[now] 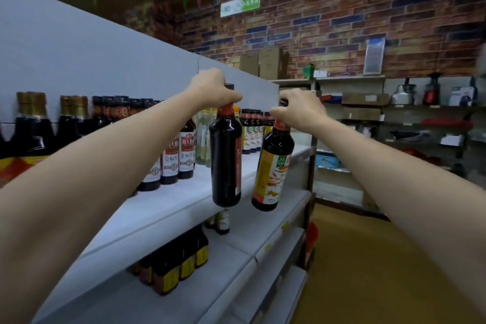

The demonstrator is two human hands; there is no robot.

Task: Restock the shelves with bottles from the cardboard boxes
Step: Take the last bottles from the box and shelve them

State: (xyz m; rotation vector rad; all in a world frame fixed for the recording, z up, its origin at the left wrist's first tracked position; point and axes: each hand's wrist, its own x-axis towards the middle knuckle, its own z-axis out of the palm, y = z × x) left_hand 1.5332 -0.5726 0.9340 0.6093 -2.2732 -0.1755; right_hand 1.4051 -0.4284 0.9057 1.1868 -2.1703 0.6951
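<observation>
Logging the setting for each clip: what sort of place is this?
Most likely a small grocery or general store. White retail shelving holds rows of labelled sauce bottles, more racks with boxed goods line a brick-patterned wall, and each hand carries a bottle by its neck.

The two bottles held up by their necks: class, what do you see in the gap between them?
In the head view, no object sits between the left-hand bottle and the right-hand bottle. Through the gap show the top shelf and the yellow-labelled bottles standing behind.

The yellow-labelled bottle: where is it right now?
In the head view, the yellow-labelled bottle hangs tilted from the right hand, right of the dark bottle, in front of the top shelf.
</observation>
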